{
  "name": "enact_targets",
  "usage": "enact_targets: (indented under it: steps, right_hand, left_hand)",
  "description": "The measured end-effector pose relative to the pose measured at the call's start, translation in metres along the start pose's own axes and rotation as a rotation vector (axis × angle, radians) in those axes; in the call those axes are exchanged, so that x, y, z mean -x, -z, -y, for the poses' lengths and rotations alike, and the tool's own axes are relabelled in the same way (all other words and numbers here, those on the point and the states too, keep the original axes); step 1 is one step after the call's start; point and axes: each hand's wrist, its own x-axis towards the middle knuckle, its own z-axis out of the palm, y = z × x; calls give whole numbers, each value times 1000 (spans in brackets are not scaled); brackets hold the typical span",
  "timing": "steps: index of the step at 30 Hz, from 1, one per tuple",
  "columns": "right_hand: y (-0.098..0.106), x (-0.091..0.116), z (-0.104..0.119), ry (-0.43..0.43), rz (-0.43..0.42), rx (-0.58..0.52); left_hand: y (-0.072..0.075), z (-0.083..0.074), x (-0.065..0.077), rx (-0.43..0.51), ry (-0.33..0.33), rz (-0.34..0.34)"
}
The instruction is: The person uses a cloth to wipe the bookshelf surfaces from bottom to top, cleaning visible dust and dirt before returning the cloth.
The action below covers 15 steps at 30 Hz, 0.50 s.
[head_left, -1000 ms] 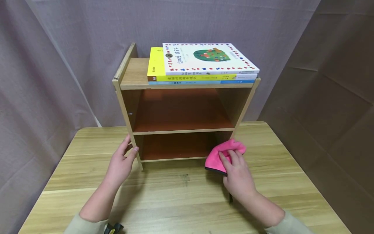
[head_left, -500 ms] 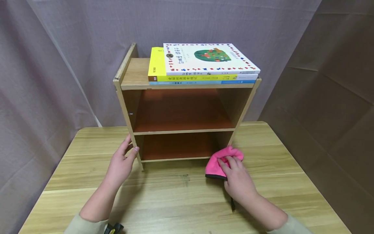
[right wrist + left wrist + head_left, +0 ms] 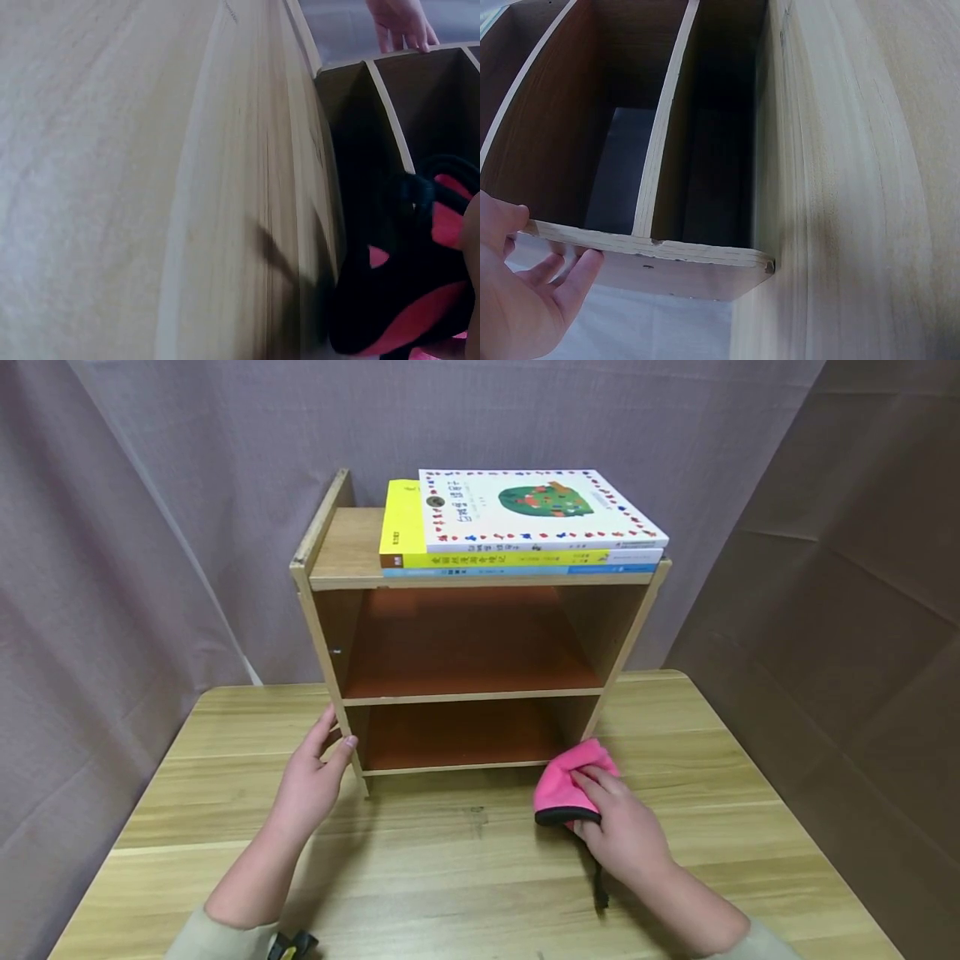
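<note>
A small wooden shelf (image 3: 472, 643) stands on the table in the head view. My left hand (image 3: 311, 781) holds its left side panel low down, thumb at the front edge. The left wrist view shows that hand's fingers (image 3: 577, 281) against the panel's outer face. At the lower right front edge of the shelf, my right hand (image 3: 626, 827) pinches a pink cloth (image 3: 566, 781) with a black border, and a dark strap (image 3: 601, 889) hangs below. In the right wrist view the cloth (image 3: 420, 315) looks mostly dark and covers part of the shelf front. Part of the right thumb and fingers is hidden.
Several books (image 3: 525, 514) lie stacked on the shelf's top board. Grey fabric (image 3: 225, 485) hangs behind, and brown fabric (image 3: 840, 610) on the right. The wooden table (image 3: 450, 877) spreads out in front. A black object (image 3: 292, 946) sits near the left sleeve.
My right hand and the pink cloth have moved down along the shelf's right front edge, towards me. More of the hanging strap shows. The left hand and the shelf stay put.
</note>
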Motion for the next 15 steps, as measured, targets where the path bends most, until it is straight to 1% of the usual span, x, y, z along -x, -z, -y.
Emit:
enact_targets:
  steps: [5,7,10,15]
  right_hand:
    - [5,4,1,-91,-6,-43]
    - [6,6,1,-142,2,-82]
    - [9,8,0,-226,-1,-159]
    - [14,11,-2,-378,-38,-294]
  left_hand:
    - [0,0,0,-1,-2,-3]
    - [0,0,0,-3,-2,-4]
    - [0,1,0,-8,-2,-1]
    - [0,3,0,-17,0,3]
